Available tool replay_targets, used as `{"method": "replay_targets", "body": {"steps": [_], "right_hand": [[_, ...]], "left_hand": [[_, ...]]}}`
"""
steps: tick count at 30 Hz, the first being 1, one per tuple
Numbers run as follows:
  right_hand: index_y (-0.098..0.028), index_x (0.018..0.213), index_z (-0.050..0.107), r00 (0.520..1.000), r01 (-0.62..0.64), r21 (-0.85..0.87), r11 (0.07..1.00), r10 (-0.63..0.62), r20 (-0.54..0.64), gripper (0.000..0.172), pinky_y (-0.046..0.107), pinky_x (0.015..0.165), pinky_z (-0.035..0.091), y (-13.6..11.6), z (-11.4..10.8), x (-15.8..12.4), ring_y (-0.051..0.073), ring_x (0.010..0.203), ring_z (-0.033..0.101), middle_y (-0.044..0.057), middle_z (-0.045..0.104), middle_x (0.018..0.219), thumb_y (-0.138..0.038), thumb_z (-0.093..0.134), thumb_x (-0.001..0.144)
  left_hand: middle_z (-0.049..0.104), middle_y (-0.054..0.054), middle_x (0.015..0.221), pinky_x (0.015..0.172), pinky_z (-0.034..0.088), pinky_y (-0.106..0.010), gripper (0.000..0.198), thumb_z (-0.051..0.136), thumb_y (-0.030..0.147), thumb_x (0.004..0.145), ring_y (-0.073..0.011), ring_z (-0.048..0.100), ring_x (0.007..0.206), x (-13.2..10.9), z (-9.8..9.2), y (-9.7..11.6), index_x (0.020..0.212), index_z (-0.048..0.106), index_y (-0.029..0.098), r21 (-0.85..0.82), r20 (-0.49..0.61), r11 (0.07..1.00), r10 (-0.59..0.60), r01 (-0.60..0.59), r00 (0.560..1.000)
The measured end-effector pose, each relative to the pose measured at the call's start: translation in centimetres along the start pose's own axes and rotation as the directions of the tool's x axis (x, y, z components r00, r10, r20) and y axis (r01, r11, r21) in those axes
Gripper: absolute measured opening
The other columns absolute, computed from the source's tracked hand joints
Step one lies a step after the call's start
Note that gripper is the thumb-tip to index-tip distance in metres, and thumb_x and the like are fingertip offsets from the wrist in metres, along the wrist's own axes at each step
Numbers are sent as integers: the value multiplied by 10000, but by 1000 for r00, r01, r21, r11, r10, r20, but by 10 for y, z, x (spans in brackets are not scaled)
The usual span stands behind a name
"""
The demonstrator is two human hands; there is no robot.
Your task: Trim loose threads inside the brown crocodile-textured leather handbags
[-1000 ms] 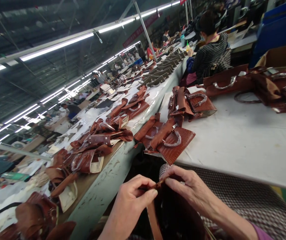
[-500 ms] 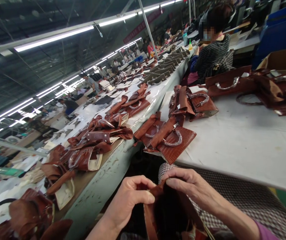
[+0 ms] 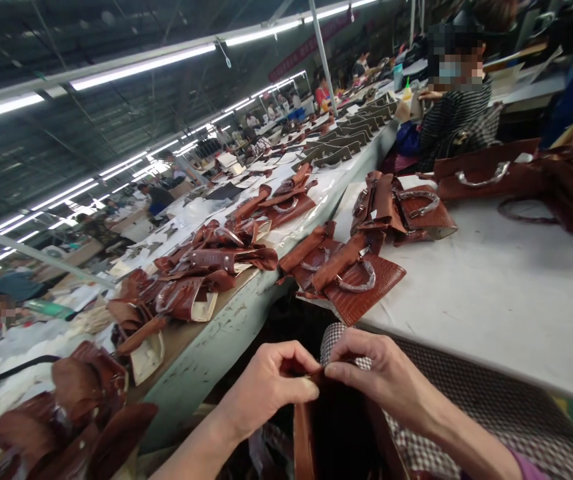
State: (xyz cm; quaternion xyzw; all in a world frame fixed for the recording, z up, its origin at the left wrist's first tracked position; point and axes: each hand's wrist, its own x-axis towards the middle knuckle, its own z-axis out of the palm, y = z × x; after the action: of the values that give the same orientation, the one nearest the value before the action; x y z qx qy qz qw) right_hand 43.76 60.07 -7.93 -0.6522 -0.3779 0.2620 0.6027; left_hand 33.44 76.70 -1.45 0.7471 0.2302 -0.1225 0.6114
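Observation:
Low in the head view, a brown leather handbag [image 3: 303,437] stands upright on my lap, its dark inside facing up. My left hand [image 3: 279,380] pinches the bag's top edge between thumb and fingers. Close beside it, my right hand [image 3: 366,367] pinches the same edge, the two sets of fingertips almost touching. A checkered cloth [image 3: 446,373] covers my lap beneath the right forearm. The lower part of the bag is cut off by the frame.
Brown handbags with wrapped handles [image 3: 361,277] lie on the white table [image 3: 506,287] at right. More unfinished brown bags [image 3: 186,293] line the long bench [image 3: 226,333] at left. A co-worker in a striped top [image 3: 453,113] sits at the far right.
The view has turned slightly left, so the surroundings sit further right. My hands have drawn closer together along the bag's edge, and both still pinch it.

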Motion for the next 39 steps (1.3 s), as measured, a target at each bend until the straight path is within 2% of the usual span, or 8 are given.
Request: {"method": "replay_targets", "body": {"steps": [4,11,18,24,27,33,36,39], "right_hand": [[-176,722,664,999,-34,11,999,34,-15,193,251,648,388,1,3,0,132,702,557,-17,615,722,-324,670,845],[-166,711,664,999,-27,76,997,30,-42,194,249,654,395,4,-1,-3,135,705,554,-11,621,722,-323,684,823],[-154,733,659,998,-51,162,985,54,-13,221,233,635,421,11,-11,-8,133,684,561,-11,638,706,-360,692,808],[-229,1052,710,1000,17,-176,984,-13,22,266,287,797,473,3,-21,-18,188,887,660,14,723,971,-321,481,953],[-190,1197,638,996,87,-344,935,-77,41,345,329,847,475,-2,-22,-24,224,986,655,66,700,1085,-271,380,984],[-174,1103,634,995,97,-440,893,-94,28,331,305,700,475,0,-13,-30,198,793,654,68,697,915,-237,330,990],[-175,1102,639,993,91,-427,899,-114,-27,339,298,708,478,8,-7,-29,193,788,654,73,700,912,-238,326,988],[-167,1127,637,994,67,-408,910,-97,-53,358,319,745,486,11,-8,-27,211,829,666,85,707,953,-254,320,985]], "left_hand": [[560,39,720,620,347,-203,95,686,127,708,-81,450,654,-5,0,5,778,622,128,91,26,996,20,-23,999],[611,3,785,678,393,-226,126,645,254,819,-125,515,732,-10,13,3,763,678,145,314,-100,934,210,-169,973],[680,-6,755,689,415,-233,167,688,306,792,-138,565,710,-8,23,1,842,734,154,218,-130,973,104,-74,986],[677,-4,937,782,437,-236,212,545,260,907,-157,622,866,-19,30,20,979,745,256,684,-90,701,352,-199,932],[660,-12,912,749,444,-240,256,492,212,921,-154,623,824,-23,34,22,992,736,252,757,-115,634,367,-158,923],[622,-34,800,651,421,-238,234,474,148,887,-142,587,697,-16,44,2,875,706,179,826,-156,532,533,-187,832],[566,-24,736,615,397,-236,235,460,150,882,-134,537,646,-12,45,-4,766,664,174,827,-177,528,571,-193,802],[550,-19,759,608,399,-226,223,465,196,897,-134,527,663,-12,44,-1,764,644,180,738,-201,642,504,-208,840]]}}
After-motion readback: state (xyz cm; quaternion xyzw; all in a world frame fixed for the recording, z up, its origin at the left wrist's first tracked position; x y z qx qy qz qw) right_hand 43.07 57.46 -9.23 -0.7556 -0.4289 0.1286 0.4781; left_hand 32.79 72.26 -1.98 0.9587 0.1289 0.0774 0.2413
